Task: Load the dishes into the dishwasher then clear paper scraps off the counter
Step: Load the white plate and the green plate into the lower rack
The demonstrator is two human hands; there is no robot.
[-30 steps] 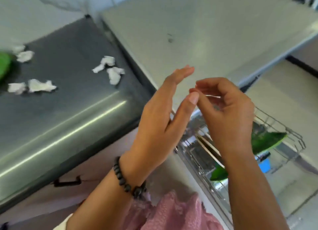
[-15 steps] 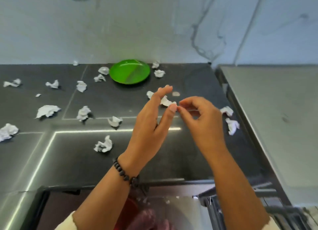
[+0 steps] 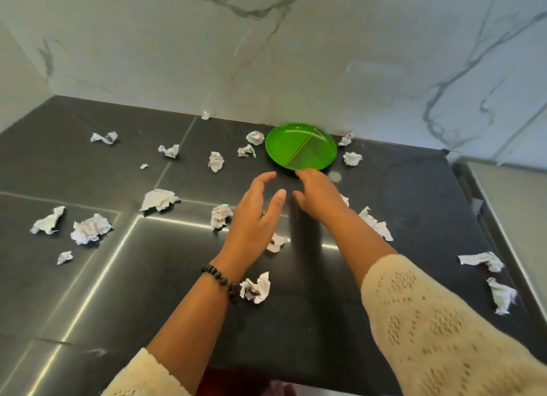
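I have one view only, from the head camera. It sits above the near edge of the dark worktop and looks forward and down across it to the marble wall behind. It is close in and wide-angled, so both forearms enter from the bottom.
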